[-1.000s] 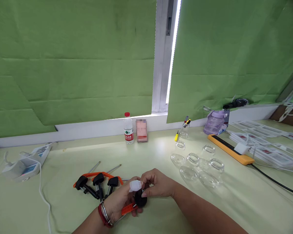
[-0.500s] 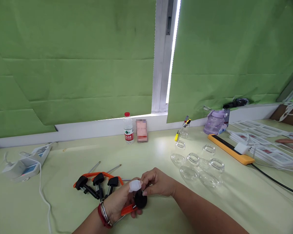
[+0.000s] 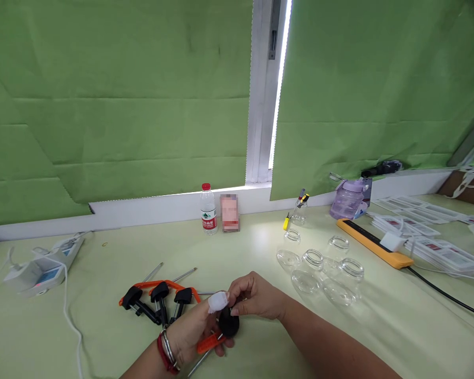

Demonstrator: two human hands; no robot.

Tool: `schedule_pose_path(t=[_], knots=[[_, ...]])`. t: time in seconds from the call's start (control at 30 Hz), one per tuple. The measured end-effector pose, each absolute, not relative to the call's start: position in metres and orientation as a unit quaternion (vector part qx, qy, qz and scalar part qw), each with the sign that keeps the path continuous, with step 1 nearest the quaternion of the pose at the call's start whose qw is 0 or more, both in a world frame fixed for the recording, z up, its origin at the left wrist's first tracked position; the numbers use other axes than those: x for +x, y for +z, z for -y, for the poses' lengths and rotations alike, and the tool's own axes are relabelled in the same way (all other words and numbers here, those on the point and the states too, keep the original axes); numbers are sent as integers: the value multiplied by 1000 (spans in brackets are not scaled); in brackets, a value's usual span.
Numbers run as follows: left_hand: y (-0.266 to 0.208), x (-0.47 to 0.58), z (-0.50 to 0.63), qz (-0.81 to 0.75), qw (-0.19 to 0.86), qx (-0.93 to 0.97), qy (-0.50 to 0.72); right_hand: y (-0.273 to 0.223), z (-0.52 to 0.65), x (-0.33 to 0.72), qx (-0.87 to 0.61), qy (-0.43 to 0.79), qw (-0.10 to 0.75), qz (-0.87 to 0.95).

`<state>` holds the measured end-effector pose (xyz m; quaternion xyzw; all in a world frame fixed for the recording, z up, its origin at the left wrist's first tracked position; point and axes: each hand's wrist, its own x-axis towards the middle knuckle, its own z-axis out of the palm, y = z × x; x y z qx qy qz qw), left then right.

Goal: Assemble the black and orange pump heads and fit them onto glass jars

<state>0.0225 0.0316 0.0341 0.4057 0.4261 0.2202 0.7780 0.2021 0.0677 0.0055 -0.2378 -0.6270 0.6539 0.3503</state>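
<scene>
My left hand (image 3: 189, 334), with white tape on its thumb and bracelets at the wrist, is closed around a black-and-orange part with a thin metal rod (image 3: 229, 323). The part's round black end faces up and its orange strip lies across my fingers. My right hand (image 3: 255, 297) pinches at the top of the black end, its thumb and forefinger pressed close together; what lies between the fingertips is hidden. Left of my hands, several similar black-and-orange parts (image 3: 160, 292) lie side by side on the pale green table (image 3: 114, 347), their metal rods pointing away.
Several clear glass jars (image 3: 312, 268) stand to the right. Behind are a water bottle (image 3: 209, 213), a blurred card (image 3: 229, 213), a pen jar (image 3: 299, 213) and a purple jug (image 3: 346, 199). Power strips (image 3: 371, 242) with cables lie at both sides; printed sheets (image 3: 446, 252) are far right.
The held part has tilted slightly, and more of its metal rod shows below my left hand. At the far right, another person's hand has gone from view.
</scene>
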Motion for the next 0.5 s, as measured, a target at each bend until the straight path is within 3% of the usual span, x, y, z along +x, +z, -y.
schedule_pose_path(t=[0.2, 0.3, 0.4, 0.5], knots=[[34, 22, -34, -395, 805, 373, 239, 13, -64, 198, -245, 661, 382, 597], [37, 21, -34, -340, 808, 365, 313, 23, -60, 197, -291, 635, 420, 579], [41, 23, -30, -264, 746, 430, 434, 34, -52, 194, -340, 630, 416, 560], [36, 26, -24, -229, 661, 526, 484, 41, -41, 186, -350, 676, 361, 539]])
